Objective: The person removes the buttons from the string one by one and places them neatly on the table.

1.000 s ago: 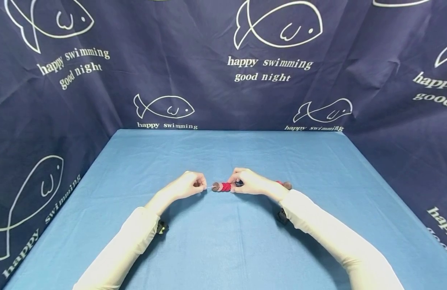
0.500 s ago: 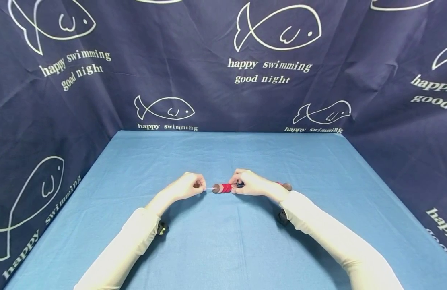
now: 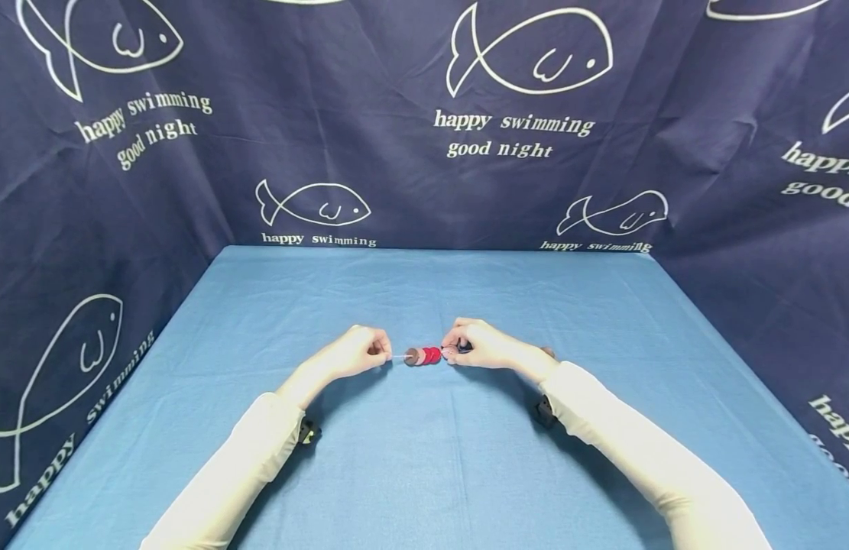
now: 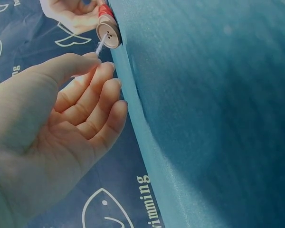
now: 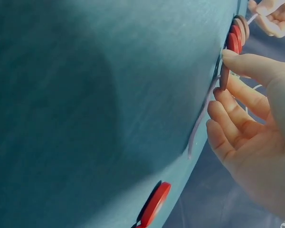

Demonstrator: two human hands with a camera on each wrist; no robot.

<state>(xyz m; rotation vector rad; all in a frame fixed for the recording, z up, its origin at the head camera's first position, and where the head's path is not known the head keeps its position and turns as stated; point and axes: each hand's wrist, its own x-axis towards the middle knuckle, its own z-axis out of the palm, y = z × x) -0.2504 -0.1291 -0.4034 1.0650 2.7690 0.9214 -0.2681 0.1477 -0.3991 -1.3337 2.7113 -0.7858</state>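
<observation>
Thumb and index finger of my left hand (image 4: 80,104) pinch a white string (image 4: 100,47). It passes through a brown button (image 4: 109,34) with holes, at the left end of a short row. Beside that button are a paler one and red buttons (image 3: 431,355). On the row's right, my right hand (image 3: 479,345) holds a brownish-pink button (image 5: 224,76) on edge between thumb and fingers. A small gap separates it from the red ones in the head view. From the held button a loose tail of string (image 5: 198,118) trails over the cloth.
Beyond my right wrist lie a red button (image 5: 156,204), part of another red one at the frame's bottom edge, and a brown button (image 3: 549,351), partly hidden by the arm. Blue cloth (image 3: 424,458) covers the table. A dark fish-print curtain (image 3: 424,153) surrounds it.
My right hand has shifted slightly right with the pinched button, widening the gap to the red ones. The forearm now covers the red button near the wrist. My left hand stays in place.
</observation>
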